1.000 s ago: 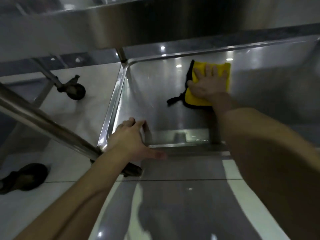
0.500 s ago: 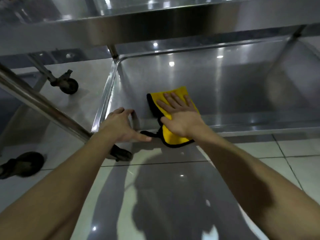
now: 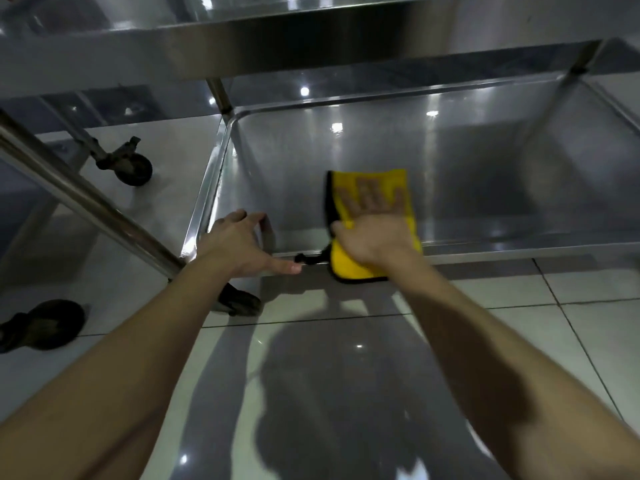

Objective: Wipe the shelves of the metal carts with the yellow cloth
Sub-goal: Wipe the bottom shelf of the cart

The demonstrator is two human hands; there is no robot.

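Yellow cloth (image 3: 348,266) slightly farther right

Presses the right hand (image 3: 374,233) flat on the yellow cloth (image 3: 398,183), fingers straight, spread and a little blurred, at the front edge of the lower shelf (image 3: 485,174), toward its left part. Lets the near end of the cloth hang over that front edge, with the black loop (image 3: 310,259) lying along the rim. Holds the front left corner of the shelf with the left hand (image 3: 239,244), fingers curled over the rim, thumb stretched along the edge, tip just beside the loop. Looks down under the upper shelf (image 3: 277,39) onto the glossy tiled floor (image 3: 346,393), with one caster (image 3: 242,301) below the left wrist.
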